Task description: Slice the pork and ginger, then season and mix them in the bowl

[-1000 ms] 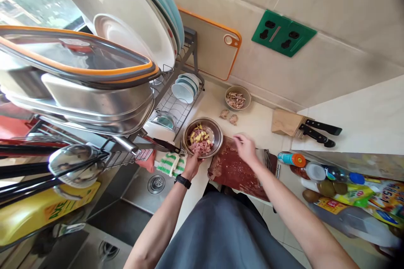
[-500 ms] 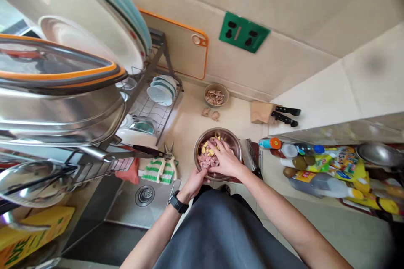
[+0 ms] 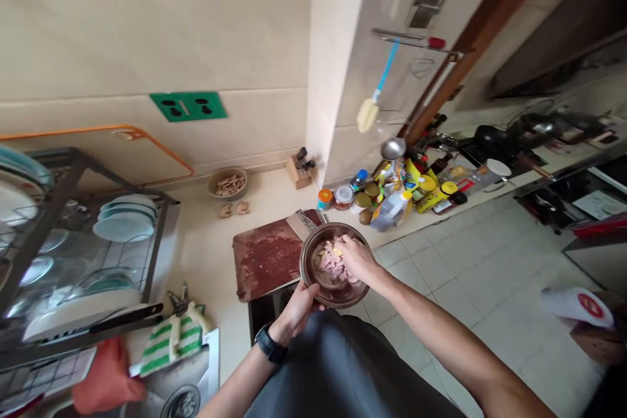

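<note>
A metal bowl (image 3: pixel 309 278) is held at the front edge of the counter, level or nearly so. My left hand (image 3: pixel 300 305) grips its near-left rim, thumb over the edge and fingers underneath. Inside lie raw meat pieces (image 3: pixel 331 264) with some yellow bits among them. My right hand (image 3: pixel 356 260) reaches in from the right, its fingers curled into the meat; the fingertips are partly hidden. Behind the bowl, a cleaver (image 3: pixel 301 225) rests on a dark red, wet-looking cutting board (image 3: pixel 268 255).
A smaller bowl of meat pieces (image 3: pixel 229 186) stands by the wall, with ginger pieces (image 3: pixel 234 209) before it. A knife block (image 3: pixel 300 173) and several jars and bottles (image 3: pixel 362 201) are to the right. Left are a dish rack (image 3: pixel 164 228), pliers-like shears (image 3: pixel 180 297), a striped cloth (image 3: pixel 171 345) and the sink.
My view has swung right, showing the stove side and floor. The bowl has come off to the board's right, uncovering the board. My right hand's fingers, spread before, are now curled.
</note>
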The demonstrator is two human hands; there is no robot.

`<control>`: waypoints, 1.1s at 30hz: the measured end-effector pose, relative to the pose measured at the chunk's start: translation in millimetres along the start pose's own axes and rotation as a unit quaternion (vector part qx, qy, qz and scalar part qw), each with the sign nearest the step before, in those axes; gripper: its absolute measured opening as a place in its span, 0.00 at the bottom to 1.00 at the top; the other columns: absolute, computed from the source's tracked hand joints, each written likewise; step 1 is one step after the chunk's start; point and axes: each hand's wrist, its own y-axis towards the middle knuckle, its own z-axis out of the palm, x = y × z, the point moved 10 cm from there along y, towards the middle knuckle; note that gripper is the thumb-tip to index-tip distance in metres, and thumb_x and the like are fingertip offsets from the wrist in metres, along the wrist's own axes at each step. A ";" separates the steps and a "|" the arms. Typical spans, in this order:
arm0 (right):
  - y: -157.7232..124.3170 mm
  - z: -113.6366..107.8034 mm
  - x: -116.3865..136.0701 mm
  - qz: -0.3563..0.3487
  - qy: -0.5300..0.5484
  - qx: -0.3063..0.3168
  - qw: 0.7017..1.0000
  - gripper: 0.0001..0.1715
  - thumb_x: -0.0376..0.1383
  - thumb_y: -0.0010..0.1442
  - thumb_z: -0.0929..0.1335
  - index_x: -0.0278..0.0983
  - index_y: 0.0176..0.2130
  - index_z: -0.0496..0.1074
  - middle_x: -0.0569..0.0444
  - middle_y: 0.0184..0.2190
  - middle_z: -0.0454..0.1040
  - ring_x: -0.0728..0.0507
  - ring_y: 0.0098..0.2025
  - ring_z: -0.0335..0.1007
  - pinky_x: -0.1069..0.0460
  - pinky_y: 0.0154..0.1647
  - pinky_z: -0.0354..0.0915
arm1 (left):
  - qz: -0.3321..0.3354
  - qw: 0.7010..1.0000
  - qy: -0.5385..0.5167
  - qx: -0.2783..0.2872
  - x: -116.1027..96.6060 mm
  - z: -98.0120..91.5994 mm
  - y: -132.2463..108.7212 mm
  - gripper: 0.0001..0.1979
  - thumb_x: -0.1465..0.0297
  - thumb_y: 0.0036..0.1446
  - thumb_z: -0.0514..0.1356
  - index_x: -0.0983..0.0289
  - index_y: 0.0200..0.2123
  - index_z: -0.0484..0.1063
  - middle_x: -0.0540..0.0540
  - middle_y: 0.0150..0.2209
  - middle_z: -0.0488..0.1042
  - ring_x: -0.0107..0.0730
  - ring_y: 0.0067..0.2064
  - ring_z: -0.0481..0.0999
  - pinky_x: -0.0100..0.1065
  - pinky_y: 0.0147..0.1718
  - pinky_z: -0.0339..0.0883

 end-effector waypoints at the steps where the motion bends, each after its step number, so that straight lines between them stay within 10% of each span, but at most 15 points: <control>1: -19.6 -6.5 -18.6 0.020 -0.005 -0.030 0.999 0.26 0.29 0.59 0.67 0.40 0.56 0.68 0.43 0.52 0.69 0.37 0.49 0.70 0.47 0.47 0.67 | -0.001 1.000 0.015 0.007 8.9 20.7 1.0 0.09 0.74 0.45 0.63 0.64 0.33 0.72 0.54 0.26 0.75 0.29 0.25 0.71 0.27 0.21 0.61; 8: -165.2 4.6 -76.6 -0.136 0.051 -0.024 0.989 0.46 0.27 0.54 0.67 0.46 0.68 0.54 0.48 0.67 0.56 0.34 0.64 0.57 0.43 0.58 0.62 | -0.022 0.999 0.035 0.028 91.8 151.1 -2.6 0.17 0.73 0.46 0.63 0.64 0.43 0.72 0.55 0.32 0.77 0.29 0.26 0.74 0.28 0.21 0.62; 13: -220.1 22.2 -168.5 0.001 0.077 -0.004 0.997 0.62 0.40 0.42 0.77 0.44 0.69 0.51 0.41 0.70 0.48 0.23 0.68 0.46 0.35 0.59 0.59 | -0.031 0.997 0.068 0.036 142.9 212.6 -24.4 0.14 0.74 0.45 0.61 0.65 0.39 0.72 0.54 0.28 0.76 0.29 0.25 0.73 0.27 0.21 0.62; 20: -267.7 41.1 -260.2 0.135 0.070 -0.028 0.988 0.19 0.31 0.61 0.66 0.38 0.52 0.68 0.42 0.49 0.70 0.37 0.46 0.73 0.47 0.44 0.67 | -0.065 0.982 0.145 0.100 191.3 289.0 -31.7 0.16 0.73 0.42 0.60 0.63 0.38 0.72 0.54 0.28 0.77 0.29 0.25 0.73 0.27 0.21 0.61; 24: -313.8 24.9 -285.0 0.190 0.012 -0.076 0.979 0.17 0.29 0.63 0.63 0.37 0.52 0.67 0.40 0.49 0.67 0.35 0.49 0.69 0.45 0.46 0.66 | -0.090 0.972 0.173 0.128 213.6 330.5 -21.0 0.14 0.71 0.42 0.60 0.65 0.36 0.71 0.54 0.26 0.76 0.28 0.22 0.72 0.27 0.19 0.60; 29: -346.5 26.4 -284.9 0.082 0.091 -0.038 0.992 0.35 0.34 0.57 0.68 0.44 0.62 0.59 0.44 0.60 0.61 0.35 0.56 0.63 0.45 0.51 0.63 | -0.117 0.963 0.209 0.122 233.6 367.1 0.8 0.17 0.69 0.44 0.60 0.66 0.41 0.68 0.54 0.29 0.76 0.30 0.26 0.75 0.27 0.20 0.62; 33: -354.0 41.1 -341.7 0.174 0.115 -0.019 0.978 0.55 0.44 0.49 0.74 0.45 0.69 0.49 0.42 0.65 0.54 0.26 0.64 0.50 0.39 0.53 0.61 | -0.118 0.958 0.214 0.148 241.7 399.1 17.9 0.22 0.68 0.46 0.62 0.65 0.46 0.66 0.52 0.30 0.75 0.27 0.25 0.73 0.26 0.21 0.64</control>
